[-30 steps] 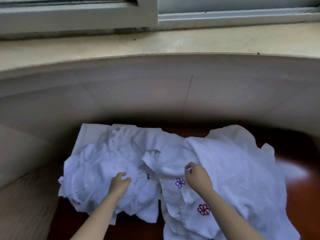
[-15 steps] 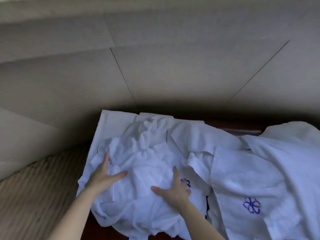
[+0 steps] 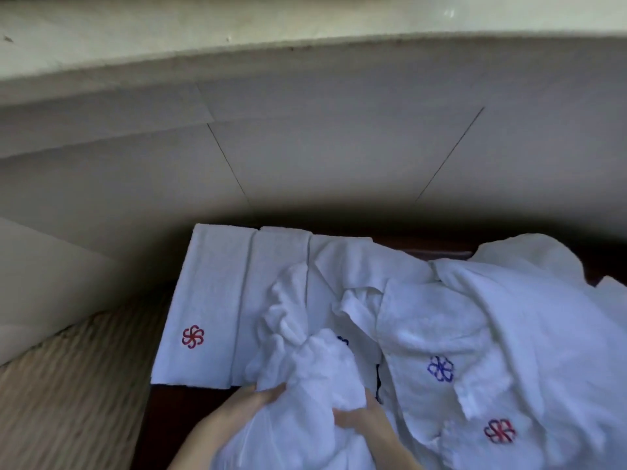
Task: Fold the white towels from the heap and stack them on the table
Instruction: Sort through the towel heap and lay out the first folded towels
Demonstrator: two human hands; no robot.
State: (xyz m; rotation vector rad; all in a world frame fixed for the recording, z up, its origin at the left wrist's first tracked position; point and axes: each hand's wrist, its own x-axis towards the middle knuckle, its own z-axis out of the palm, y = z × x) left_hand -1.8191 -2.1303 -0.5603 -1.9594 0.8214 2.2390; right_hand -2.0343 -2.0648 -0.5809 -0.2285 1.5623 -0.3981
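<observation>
**Both hands gather one towel off the heap**

Far left: folded towels lie flat on the table, side by side or overlapping, long axes running away from the person; the leftmost shows a red flower mark. A striped surface sits left of the table, a pale wall behind.

Centre: a bunched towel rises in front of the person, partly over the folded ones. Left hand grips its left side, fingers curled into the cloth. Right hand grips the right side, thumb and fingers wrapped on the bundle. The hands are close together with the towel between them, lower part hanging toward the person. No clear long axis; it's crumpled.

Right: the heap spreads loose across the table, blue mark and red-blue mark showing. It touches the held towel's right side, so the right hand is nearer the heap, the left nearer the folded ones.

Likely step: pulling this one free to shake out and find edges. Neighbouring cloth may drag along.
</observation>
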